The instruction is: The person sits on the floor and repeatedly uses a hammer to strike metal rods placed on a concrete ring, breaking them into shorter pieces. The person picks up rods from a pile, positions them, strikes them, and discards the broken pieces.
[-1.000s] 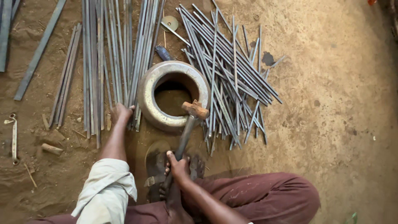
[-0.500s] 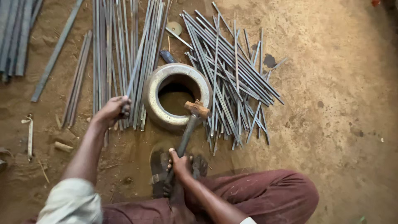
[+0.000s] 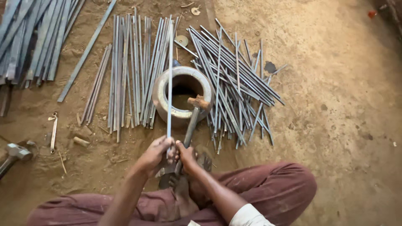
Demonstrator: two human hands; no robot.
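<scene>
One thin metal rod (image 3: 169, 83) runs lengthwise away from the person, crossing the heavy steel ring (image 3: 183, 96) on the dirt floor (image 3: 335, 104). Left hand (image 3: 155, 154) is closed around its near end. Right hand (image 3: 186, 155) grips a hammer (image 3: 193, 119), head resting on the ring's rim, handle pointing back toward the person.

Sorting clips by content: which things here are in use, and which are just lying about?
In use: left hand holding rod; right hand holding hammer; ring.
Lying about: rod pile, flat bars, second hammer.
</scene>
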